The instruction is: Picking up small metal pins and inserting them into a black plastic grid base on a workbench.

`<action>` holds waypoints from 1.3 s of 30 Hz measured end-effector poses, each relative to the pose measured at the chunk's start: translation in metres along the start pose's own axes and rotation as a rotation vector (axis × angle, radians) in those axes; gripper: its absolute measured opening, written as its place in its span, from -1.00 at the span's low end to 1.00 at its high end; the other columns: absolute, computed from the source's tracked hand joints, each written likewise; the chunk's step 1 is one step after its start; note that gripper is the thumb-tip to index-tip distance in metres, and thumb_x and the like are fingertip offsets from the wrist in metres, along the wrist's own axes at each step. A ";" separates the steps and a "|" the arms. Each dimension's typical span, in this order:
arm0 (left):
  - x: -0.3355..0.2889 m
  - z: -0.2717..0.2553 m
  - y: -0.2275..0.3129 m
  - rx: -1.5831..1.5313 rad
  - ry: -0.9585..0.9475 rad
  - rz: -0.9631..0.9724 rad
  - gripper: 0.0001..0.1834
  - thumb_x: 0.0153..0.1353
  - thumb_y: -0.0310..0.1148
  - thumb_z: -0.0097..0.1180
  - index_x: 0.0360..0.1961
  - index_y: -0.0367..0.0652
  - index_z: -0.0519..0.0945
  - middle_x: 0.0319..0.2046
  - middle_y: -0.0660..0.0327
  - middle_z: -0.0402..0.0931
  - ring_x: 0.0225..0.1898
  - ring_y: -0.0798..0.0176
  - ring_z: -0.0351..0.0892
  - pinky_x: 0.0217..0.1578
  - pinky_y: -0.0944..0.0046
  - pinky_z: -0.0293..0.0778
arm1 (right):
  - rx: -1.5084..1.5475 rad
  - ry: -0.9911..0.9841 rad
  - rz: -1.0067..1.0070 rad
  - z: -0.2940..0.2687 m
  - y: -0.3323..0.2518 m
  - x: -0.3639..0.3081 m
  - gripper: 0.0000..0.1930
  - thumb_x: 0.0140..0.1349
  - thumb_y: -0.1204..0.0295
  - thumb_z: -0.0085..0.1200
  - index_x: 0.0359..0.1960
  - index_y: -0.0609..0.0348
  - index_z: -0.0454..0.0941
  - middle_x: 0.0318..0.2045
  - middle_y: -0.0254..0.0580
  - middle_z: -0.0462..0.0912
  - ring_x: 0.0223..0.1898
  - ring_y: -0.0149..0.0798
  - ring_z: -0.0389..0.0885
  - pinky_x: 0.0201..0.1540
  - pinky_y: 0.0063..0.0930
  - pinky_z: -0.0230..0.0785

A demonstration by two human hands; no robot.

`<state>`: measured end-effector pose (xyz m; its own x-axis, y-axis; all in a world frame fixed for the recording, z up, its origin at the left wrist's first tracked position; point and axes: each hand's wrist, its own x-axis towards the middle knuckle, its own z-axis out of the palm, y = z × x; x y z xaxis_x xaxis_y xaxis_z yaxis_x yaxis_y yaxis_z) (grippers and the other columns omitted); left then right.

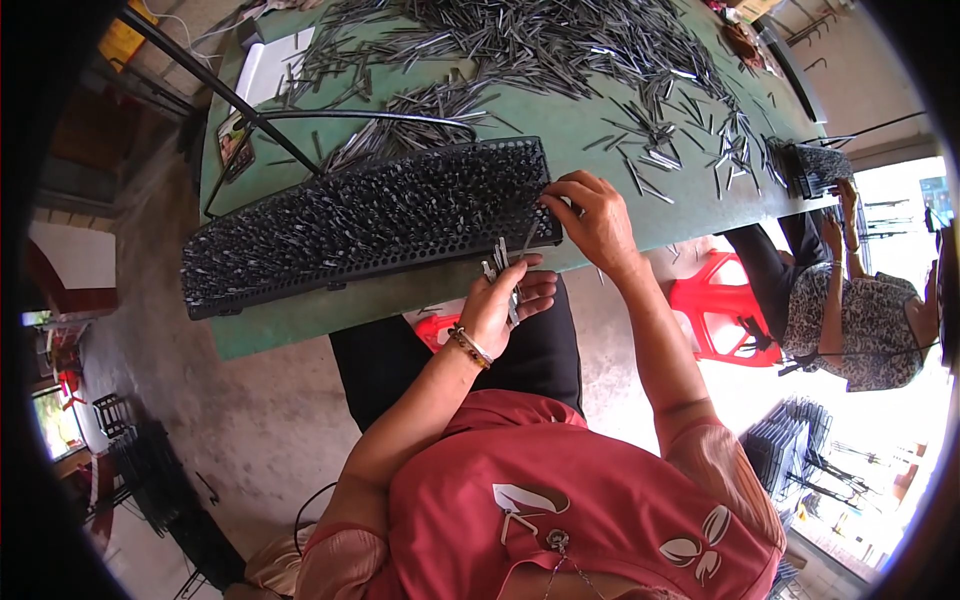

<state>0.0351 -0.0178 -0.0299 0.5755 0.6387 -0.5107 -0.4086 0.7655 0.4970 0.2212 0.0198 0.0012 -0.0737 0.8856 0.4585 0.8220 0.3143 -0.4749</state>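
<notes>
A long black perforated rack [400,262] lies slanted along the near edge of the table, with thin dark strips standing packed in most of its holes. My left hand [497,302] is just below the rack's right end, palm up, its thumb pressing a small bunch of thin grey strips [497,260] against the fingers. At that same end, my right hand [597,215] has its thumb and fingers pinched together at the holes. Whatever sits between its fingertips is too small to make out.
A large pile of loose strips [560,45] covers the far part of the green table [585,135]. A bent black metal frame [370,114] reaches over the rack. On the right, a co-worker [855,325] works at another rack [822,168], near a red stool [715,305].
</notes>
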 end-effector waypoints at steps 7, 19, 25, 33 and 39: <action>-0.001 -0.001 0.001 0.009 0.009 -0.003 -0.71 0.35 -0.27 -0.11 -0.06 -0.26 0.47 -0.26 0.06 0.59 -0.27 0.23 0.61 -0.21 0.24 0.58 | 0.059 -0.049 0.074 0.000 -0.003 0.000 -0.83 0.03 0.47 0.24 -0.32 0.18 0.58 -0.40 -0.25 0.62 -0.53 -0.21 0.50 -0.34 -0.37 0.36; 0.000 -0.008 0.000 -0.048 -0.055 0.008 -0.69 0.35 -0.27 -0.10 -0.02 -0.25 0.45 -0.22 0.06 0.58 -0.23 0.24 0.60 -0.18 0.24 0.57 | 0.195 0.043 0.244 -0.005 -0.022 -0.004 -0.80 0.07 0.50 0.22 -0.24 0.19 0.62 -0.39 -0.24 0.65 -0.53 -0.40 0.54 -0.44 -0.50 0.38; -0.003 -0.001 0.005 0.056 -0.153 0.049 -0.67 0.34 -0.24 -0.05 0.02 -0.23 0.44 -0.20 0.07 0.58 -0.21 0.25 0.60 -0.21 0.25 0.58 | 0.588 -0.210 0.558 -0.005 -0.040 -0.021 -0.75 0.19 0.43 0.17 -0.15 0.34 0.57 -0.40 -0.24 0.66 -0.47 -0.55 0.50 -0.42 -0.57 0.38; -0.004 0.001 0.012 0.067 -0.140 -0.024 -0.66 0.33 -0.22 -0.02 0.00 -0.22 0.45 -0.20 0.07 0.58 -0.22 0.26 0.61 -0.23 0.27 0.58 | 0.468 0.063 0.466 0.003 -0.036 -0.008 -0.80 0.13 0.49 0.21 -0.21 0.29 0.60 -0.47 -0.39 0.63 -0.51 -0.60 0.44 -0.45 -0.66 0.31; -0.001 -0.013 0.004 0.050 -0.069 -0.024 -0.68 0.33 -0.25 -0.03 -0.03 -0.26 0.45 -0.20 0.05 0.58 -0.23 0.24 0.62 -0.22 0.25 0.58 | 0.442 0.123 0.362 0.025 -0.039 -0.003 -0.81 0.11 0.51 0.22 -0.22 0.26 0.61 -0.54 -0.34 0.59 -0.54 -0.58 0.43 -0.46 -0.63 0.32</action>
<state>0.0234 -0.0148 -0.0369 0.6327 0.6122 -0.4744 -0.3589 0.7745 0.5209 0.1752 0.0139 -0.0008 0.2553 0.9254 0.2801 0.4675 0.1354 -0.8736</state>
